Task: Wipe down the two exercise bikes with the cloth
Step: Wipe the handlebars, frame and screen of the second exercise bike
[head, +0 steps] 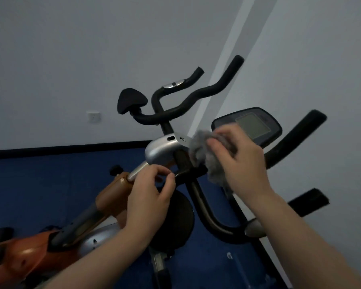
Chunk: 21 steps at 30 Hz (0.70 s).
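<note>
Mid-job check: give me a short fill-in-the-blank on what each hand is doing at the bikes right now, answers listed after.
1. The fluffy grey cloth is held by the ____ hand.
2. The left hand grips the bike's ____ tube.
3. The dark oval display console lies just ____ the cloth.
4. The floor under the bikes is ____.

Missing words: right; silver; behind; blue

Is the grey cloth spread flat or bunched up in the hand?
Bunched up. The cloth sits as a crumpled wad in the right hand, with loose folds hanging below the fingers.
</note>
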Motion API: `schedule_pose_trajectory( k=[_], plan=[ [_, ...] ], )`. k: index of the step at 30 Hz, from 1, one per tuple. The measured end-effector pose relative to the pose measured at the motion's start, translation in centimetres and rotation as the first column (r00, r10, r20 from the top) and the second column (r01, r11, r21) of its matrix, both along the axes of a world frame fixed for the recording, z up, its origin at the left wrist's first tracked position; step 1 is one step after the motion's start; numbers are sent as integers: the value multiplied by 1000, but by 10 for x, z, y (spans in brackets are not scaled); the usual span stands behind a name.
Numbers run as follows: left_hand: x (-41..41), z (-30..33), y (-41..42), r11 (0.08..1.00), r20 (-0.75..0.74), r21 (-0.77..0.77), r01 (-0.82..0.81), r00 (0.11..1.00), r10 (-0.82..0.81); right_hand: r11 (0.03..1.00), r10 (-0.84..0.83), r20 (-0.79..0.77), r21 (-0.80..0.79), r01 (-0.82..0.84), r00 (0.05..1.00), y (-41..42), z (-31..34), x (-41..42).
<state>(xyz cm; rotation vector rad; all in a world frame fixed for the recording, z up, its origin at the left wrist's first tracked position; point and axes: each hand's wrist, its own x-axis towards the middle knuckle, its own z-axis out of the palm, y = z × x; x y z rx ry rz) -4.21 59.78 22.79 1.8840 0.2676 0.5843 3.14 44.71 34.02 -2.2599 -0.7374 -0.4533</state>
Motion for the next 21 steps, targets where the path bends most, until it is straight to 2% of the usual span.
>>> schedule_pose_trajectory(
  k=[1,3,4,6,11,12,14,16,19,21],
  plan=[
    [0,-1,1,1000,-9,-5,16,1000,-17,996,44,30,-82,-41,999,16,1,13],
    [0,-2,3,999,-17,15,44,999,-43,935,75,17,-349,-64,997,45,-9,36],
    [0,-3,4,998,-14,35,57,998,-56,878,65,-20,-474,-67,998,55,-17,43],
    [-1,-5,7,994,-4,76,84,996,-84,797,21,-122,-598,-90,992,63,-30,47],
    [0,-8,12,988,15,67,136,990,-137,713,75,-405,-617,-333,911,45,-18,62],
    [0,-8,12,988,20,62,143,989,-145,722,56,-391,-620,-308,918,47,-15,68],
    [1,-8,13,984,29,78,158,987,-160,766,-15,-261,-623,-157,965,57,-20,69],
    [2,-10,12,986,40,57,159,986,-161,778,-2,-137,-623,-84,991,60,-34,55],
    [2,-13,12,992,60,6,125,990,-126,751,157,-158,-622,-222,975,50,-33,34],
    [0,-16,12,995,83,-13,100,992,-99,797,193,-177,-546,-260,965,40,-17,34]
  ],
)
